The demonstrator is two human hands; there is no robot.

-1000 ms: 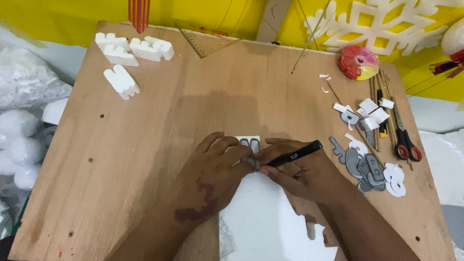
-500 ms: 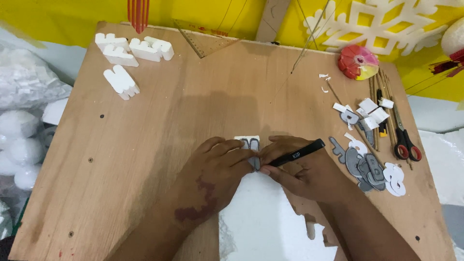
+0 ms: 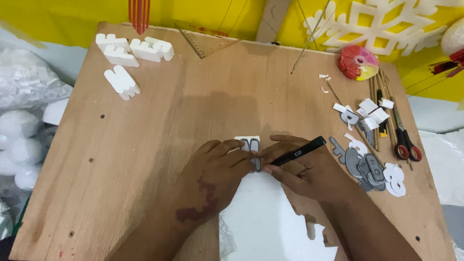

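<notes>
Four chunky white foam letters (image 3: 130, 58) lie far up and left of the white foam sheet (image 3: 263, 217), on the plywood board (image 3: 159, 125). The left hand (image 3: 217, 174) presses flat on one grey letter-shaped template (image 3: 251, 152) at the sheet's top edge, fingers closed over it. Just right, the right hand (image 3: 309, 174) pinches one black pen (image 3: 296, 152), tip at the template. Further right lie a pile of grey and white cutouts (image 3: 369, 166) and one pair of red-handled scissors (image 3: 405, 145).
</notes>
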